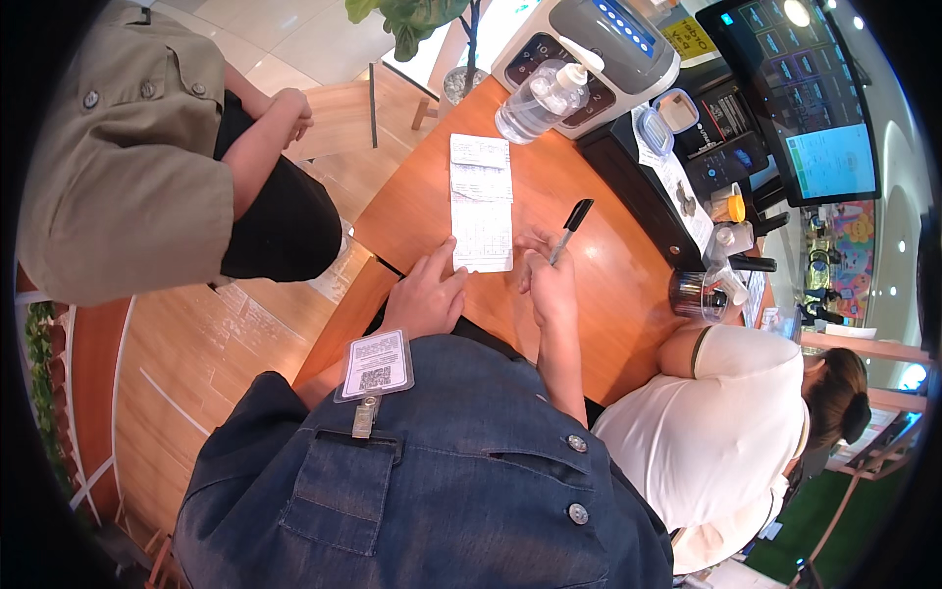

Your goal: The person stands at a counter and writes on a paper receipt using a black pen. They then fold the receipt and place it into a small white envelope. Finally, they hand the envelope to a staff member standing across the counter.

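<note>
A small stack of printed paper slips (482, 234) lies on the wooden counter (603, 294) in front of me; its upper sheets overlap and bear writing and a ruled grid. My left hand (427, 291) rests at the near left corner of the slips, fingertips touching the paper's edge. To the right of the paper, my right hand (548, 276) grips a pen (572, 228) with a black upper end pointing up and away. The pen's lower end is hidden by my fingers.
A pump bottle of clear liquid (541, 99) stands beyond the slips, by a machine (589, 59). On the right are a black drawer unit (640, 191), a touchscreen monitor (798, 96) and a pen holder (695, 294). A person in white (714, 420) leans close; another person (147, 162) stands left.
</note>
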The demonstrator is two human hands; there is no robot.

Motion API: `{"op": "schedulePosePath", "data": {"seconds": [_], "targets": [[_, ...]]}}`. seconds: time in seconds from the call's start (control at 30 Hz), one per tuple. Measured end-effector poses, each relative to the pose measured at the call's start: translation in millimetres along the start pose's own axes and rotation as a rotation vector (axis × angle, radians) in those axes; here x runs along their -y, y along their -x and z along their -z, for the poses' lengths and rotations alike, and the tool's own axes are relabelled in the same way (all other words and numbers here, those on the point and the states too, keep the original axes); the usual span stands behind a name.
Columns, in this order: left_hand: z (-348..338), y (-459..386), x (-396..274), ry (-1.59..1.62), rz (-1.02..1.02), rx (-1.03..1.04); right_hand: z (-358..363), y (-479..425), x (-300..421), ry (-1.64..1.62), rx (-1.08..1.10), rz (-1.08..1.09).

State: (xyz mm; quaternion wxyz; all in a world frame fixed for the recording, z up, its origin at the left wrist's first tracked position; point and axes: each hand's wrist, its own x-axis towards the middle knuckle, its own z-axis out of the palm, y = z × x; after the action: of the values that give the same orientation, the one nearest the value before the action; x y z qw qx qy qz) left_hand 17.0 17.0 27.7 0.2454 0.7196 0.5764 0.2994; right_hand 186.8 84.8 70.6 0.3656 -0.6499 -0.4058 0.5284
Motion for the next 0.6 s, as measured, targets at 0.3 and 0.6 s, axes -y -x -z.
{"op": "schedulePosePath", "data": {"seconds": [0.3, 0.6], "targets": [[-0.2, -0.1, -2.8, 0.056, 0.033, -0.066, 11.3, -4.5, 1.3, -0.371, 0.072, -0.176], [2.4, -5.2, -4.9, 0.669, 0.403, -0.123, 18.3, -9.0, -5.8, -0.313, 0.243, -0.182]]}}
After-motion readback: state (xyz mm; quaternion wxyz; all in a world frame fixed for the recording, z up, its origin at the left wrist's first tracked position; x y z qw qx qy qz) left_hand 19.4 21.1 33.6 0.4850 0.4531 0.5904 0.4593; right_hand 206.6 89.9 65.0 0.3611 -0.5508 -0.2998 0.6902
